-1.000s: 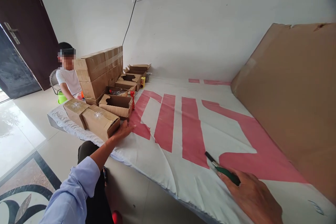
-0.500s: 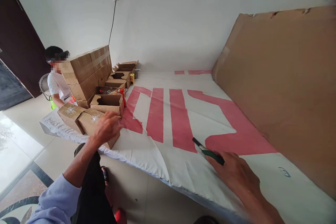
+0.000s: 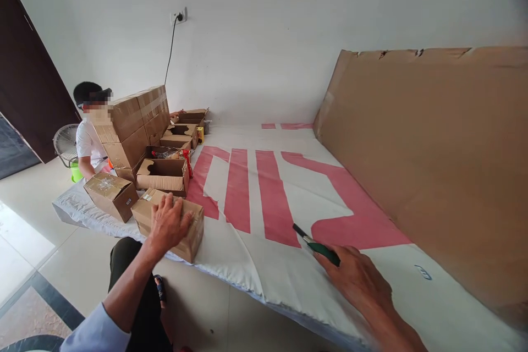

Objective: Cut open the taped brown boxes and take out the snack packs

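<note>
The near box is matt cardboard, the left box the same under glossy tape; the sheet is creased cloth, the floor glossy tile.

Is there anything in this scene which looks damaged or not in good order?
Yes. The large cardboard sheet on the right has a ragged, notched top edge, where a clean line would be expected. The red-and-white cloth also looks creased.
</note>
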{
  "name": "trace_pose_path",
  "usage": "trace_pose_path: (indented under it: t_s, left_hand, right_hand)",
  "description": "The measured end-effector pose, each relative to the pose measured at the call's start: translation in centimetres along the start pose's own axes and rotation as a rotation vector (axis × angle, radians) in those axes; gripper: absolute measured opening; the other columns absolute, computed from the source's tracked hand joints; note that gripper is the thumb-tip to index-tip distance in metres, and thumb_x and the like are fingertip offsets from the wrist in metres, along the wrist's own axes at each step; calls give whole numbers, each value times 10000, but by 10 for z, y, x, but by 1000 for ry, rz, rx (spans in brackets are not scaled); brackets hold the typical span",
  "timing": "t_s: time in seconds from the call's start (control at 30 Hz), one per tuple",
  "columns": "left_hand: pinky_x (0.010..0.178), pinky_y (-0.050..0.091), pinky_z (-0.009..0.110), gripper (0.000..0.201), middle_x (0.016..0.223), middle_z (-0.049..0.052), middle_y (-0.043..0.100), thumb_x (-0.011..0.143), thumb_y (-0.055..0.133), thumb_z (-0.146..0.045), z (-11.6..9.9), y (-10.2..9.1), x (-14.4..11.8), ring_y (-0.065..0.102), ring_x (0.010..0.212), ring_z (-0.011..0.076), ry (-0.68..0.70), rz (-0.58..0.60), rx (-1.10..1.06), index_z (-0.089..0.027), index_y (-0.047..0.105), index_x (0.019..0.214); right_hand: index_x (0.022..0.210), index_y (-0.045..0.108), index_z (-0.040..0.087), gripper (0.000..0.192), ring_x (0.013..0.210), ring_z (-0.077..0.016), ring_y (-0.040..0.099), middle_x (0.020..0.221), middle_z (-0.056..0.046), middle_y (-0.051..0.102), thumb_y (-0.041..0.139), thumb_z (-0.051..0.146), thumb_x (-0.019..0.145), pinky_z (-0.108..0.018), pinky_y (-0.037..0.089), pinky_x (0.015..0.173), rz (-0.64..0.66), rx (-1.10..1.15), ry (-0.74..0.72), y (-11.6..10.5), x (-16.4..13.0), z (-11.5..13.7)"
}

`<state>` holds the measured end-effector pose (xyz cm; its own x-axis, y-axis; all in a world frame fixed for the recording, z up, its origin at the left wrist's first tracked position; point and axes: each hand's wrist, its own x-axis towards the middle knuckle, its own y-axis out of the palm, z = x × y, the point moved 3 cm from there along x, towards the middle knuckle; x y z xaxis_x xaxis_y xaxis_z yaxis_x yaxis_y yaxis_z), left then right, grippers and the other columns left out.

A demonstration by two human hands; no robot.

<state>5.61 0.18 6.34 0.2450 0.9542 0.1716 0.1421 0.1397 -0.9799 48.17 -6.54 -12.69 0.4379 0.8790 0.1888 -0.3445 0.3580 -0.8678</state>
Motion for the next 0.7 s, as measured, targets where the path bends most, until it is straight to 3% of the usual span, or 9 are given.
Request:
trace_pose_path:
  t_s: [0.17, 0.23, 0.3, 0.4, 0.5, 0.53, 0.63, 0.7]
  left_hand:
    - [1201, 374, 683, 507, 1631, 213, 522, 1042, 591, -451, -53, 6, -24, 416, 1542, 435, 107, 19, -192, -211, 608, 1488]
    - [1201, 398, 668, 489, 1598, 177, 567, 1033, 604, -465, -60, 7, -29, 466, 1511, 407, 194, 40, -331, -253, 626, 1473]
    - [1196, 448, 599, 477, 1562, 158, 611, 1019, 628, -485, -51, 4, -28, 541, 1459, 370, 260, 39, -522, -266, 665, 1441]
    - [1107, 546, 452, 436, 1427, 135, 712, 994, 658, -513, -6, -6, -7, 671, 1302, 311, 212, -97, -832, -254, 747, 1333]
    - [948, 579, 387, 393, 1169, 113, 794, 878, 774, -525, 63, -10, 23, 725, 1131, 301, -76, -319, -984, -213, 800, 1115]
    - [910, 572, 367, 400, 1085, 107, 800, 829, 815, -533, 85, -7, 33, 727, 1103, 300, -188, -335, -1033, -198, 799, 1046]
    - [759, 536, 307, 475, 984, 85, 788, 692, 911, -569, 130, 21, 54, 733, 987, 265, -483, -215, -1321, -187, 760, 931]
    - [711, 530, 312, 514, 910, 89, 777, 657, 941, -581, 141, 44, 66, 736, 878, 253, -530, -131, -1397, -172, 729, 882]
  right_hand:
    - [1053, 788, 206, 404, 1112, -382, 694, 1123, -177, 777, 505, 455, 907, -473, 572, 873, 19, -16, 21, -3, -1, 4]
    - [1076, 784, 201, 440, 1144, -387, 687, 1150, -183, 772, 482, 477, 913, -477, 576, 885, 33, -19, 26, -4, -2, 4]
    - [1093, 782, 198, 480, 1163, -399, 682, 1171, -191, 767, 462, 502, 906, -488, 578, 885, 42, -10, 27, -4, -2, 4]
    - [1084, 783, 197, 515, 1148, -414, 683, 1147, -197, 766, 442, 528, 885, -506, 575, 879, 47, 12, 21, -4, -2, 4]
    - [1092, 783, 206, 535, 1127, -404, 687, 1142, -188, 765, 429, 549, 885, -504, 570, 894, 23, 46, -4, -3, -4, 3]
    - [1098, 783, 208, 540, 1123, -400, 688, 1143, -185, 765, 428, 555, 887, -501, 569, 901, 12, 56, -14, -4, -4, 3]
    - [1102, 782, 208, 545, 1121, -394, 689, 1134, -183, 769, 426, 564, 892, -497, 566, 918, -4, 77, -36, -4, -5, 4]
    - [1103, 782, 202, 552, 1130, -398, 688, 1137, -188, 772, 421, 561, 890, -501, 566, 923, 1, 76, -31, -5, -5, 5]
